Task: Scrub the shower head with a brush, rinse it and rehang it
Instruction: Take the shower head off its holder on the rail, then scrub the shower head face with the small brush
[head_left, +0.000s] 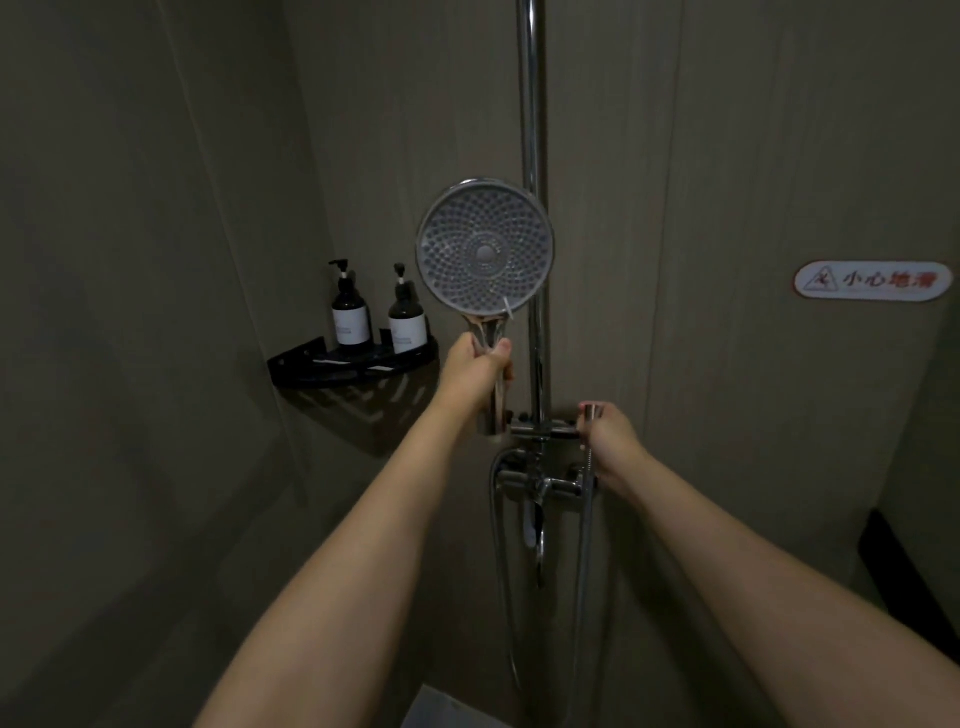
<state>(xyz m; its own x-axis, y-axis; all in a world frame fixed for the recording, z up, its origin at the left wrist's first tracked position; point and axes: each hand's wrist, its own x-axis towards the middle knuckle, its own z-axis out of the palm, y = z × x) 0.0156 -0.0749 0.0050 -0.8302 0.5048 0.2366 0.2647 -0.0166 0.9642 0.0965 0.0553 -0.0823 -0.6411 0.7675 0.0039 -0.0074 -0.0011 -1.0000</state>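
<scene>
The shower head (484, 249) stands upright in front of the wall, with its round spray face turned toward the camera. Its long axis runs nearly vertical: the disc is on top and the chrome handle goes straight down from it. The lower end of the handle sits just beside the bracket (540, 430) on the vertical chrome rail (535, 208); whether it is seated in the bracket I cannot tell. The right edge of the disc overlaps the rail in this view.

The left hand (475, 366) has a closed grip around the handle, just under the disc, with the thumb on the front side. The right hand (610, 434) is at the right end of the bracket, with the fingers closed around a small chrome knob (591, 413) there.

Below the bracket is the mixer tap (540, 486), and the metal hose (501, 545) hangs from it in a long loop downward.

To the left of the shower head, the black corner shelf (353, 364) carries two dark pump bottles (350, 312); the nearer bottle is close to the left edge of the disc. To the right of the rail the wall is bare until the oval warning sign (872, 280), so there is more free room on that side. Above the disc only the rail goes up along the wall.
</scene>
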